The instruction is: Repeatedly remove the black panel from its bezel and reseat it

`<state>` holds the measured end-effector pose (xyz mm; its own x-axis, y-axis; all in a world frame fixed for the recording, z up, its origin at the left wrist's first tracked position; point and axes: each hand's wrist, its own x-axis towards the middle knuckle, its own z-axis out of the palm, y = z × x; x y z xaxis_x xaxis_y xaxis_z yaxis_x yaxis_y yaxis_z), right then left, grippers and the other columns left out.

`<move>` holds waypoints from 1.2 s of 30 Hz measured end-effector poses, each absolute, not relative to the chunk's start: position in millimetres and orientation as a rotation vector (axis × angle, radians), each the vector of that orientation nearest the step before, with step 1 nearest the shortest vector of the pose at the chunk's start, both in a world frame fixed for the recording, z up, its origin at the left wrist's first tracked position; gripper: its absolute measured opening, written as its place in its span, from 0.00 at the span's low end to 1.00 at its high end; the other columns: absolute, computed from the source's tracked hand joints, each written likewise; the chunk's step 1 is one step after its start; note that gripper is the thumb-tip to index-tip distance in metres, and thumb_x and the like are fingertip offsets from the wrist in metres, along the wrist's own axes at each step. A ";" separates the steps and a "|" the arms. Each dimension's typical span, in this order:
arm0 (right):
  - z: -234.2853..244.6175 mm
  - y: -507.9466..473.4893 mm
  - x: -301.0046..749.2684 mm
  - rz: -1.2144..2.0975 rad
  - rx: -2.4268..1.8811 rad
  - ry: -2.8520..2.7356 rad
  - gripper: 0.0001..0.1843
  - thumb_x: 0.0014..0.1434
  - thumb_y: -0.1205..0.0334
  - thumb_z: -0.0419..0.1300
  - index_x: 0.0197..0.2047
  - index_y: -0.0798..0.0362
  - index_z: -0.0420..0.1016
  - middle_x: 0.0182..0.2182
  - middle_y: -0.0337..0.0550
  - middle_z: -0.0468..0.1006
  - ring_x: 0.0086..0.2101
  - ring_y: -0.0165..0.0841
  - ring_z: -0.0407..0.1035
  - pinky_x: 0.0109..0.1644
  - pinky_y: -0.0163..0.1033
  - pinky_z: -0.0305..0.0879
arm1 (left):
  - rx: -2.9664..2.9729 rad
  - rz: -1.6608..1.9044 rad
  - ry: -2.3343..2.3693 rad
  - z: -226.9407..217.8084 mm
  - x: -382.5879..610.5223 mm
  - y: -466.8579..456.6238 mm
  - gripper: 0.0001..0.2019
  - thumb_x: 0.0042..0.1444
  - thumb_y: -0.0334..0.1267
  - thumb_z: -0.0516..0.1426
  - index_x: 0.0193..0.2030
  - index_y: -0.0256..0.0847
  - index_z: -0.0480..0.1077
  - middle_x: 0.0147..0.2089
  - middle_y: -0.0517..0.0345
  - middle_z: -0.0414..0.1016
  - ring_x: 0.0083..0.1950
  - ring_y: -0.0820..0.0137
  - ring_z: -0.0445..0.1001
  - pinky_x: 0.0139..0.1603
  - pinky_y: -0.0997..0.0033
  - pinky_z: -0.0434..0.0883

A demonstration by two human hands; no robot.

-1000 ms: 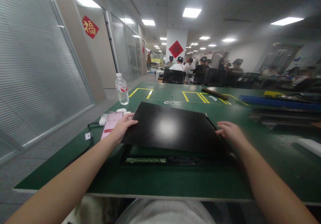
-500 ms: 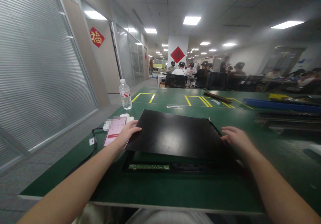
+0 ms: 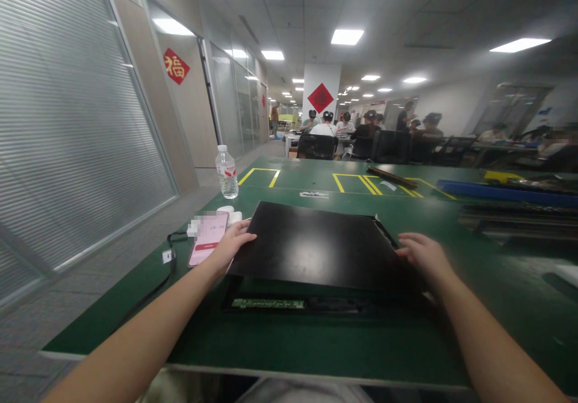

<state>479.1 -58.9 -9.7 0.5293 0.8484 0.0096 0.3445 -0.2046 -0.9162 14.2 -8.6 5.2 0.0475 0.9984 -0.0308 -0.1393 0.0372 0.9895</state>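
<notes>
A thin, dark, glossy flat screen panel (image 3: 311, 243) lies tilted over a black frame (image 3: 334, 304), its near edge lifted off it. Along the frame's near side runs a narrow green circuit board (image 3: 268, 303). My left hand (image 3: 235, 241) pinches the panel's left edge, thumb on top and fingers below. At the opposite edge, my right hand (image 3: 419, 255) holds the panel with its fingertips; its thumb is hidden. Most of the frame is covered by the panel.
Left of the panel lie a lit phone (image 3: 208, 237), a white case (image 3: 235, 217) and a black cable (image 3: 156, 288). A water bottle (image 3: 227, 173) stands behind. A dark strip (image 3: 392, 177) and a blue bar (image 3: 506, 191) lie on the green table (image 3: 289, 346). Several people sit farther back.
The panel and both hands stay nearly in place, with the panel's near edge a little lower over the frame. The view has shifted slightly.
</notes>
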 end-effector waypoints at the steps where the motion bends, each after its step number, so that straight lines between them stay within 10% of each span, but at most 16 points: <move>1: -10.5 -58.9 479.0 0.639 -1.777 -0.989 0.19 0.48 0.57 0.62 0.44 0.55 0.77 0.22 0.46 0.79 0.19 0.32 0.66 0.26 0.36 0.62 | 1.096 1.219 1.085 5.7 15.1 -9.7 0.24 0.39 0.32 0.67 0.45 0.39 0.69 0.35 0.57 0.82 0.32 0.64 0.80 0.39 0.64 0.76; 19: -2.3 -67.7 469.8 0.674 -1.562 -0.845 0.21 0.43 0.56 0.64 0.41 0.56 0.76 0.24 0.51 0.80 0.30 0.43 0.78 0.24 0.35 0.61 | 1.060 1.244 1.086 4.8 14.4 -12.4 0.24 0.38 0.35 0.67 0.45 0.40 0.68 0.41 0.54 0.82 0.42 0.59 0.81 0.45 0.60 0.75; 36: -13.3 -61.2 480.5 0.604 -1.717 -1.007 0.20 0.50 0.55 0.61 0.45 0.56 0.78 0.22 0.46 0.80 0.20 0.33 0.69 0.25 0.35 0.61 | 1.062 1.239 1.082 16.4 17.2 -16.5 0.24 0.39 0.30 0.68 0.45 0.39 0.69 0.41 0.51 0.83 0.42 0.59 0.83 0.41 0.64 0.78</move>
<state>480.5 -61.2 -13.3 0.5262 0.8478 0.0656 0.3407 -0.1395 -0.9298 17.2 -16.5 16.4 0.0282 0.9988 -0.0388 -0.1730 0.0431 0.9840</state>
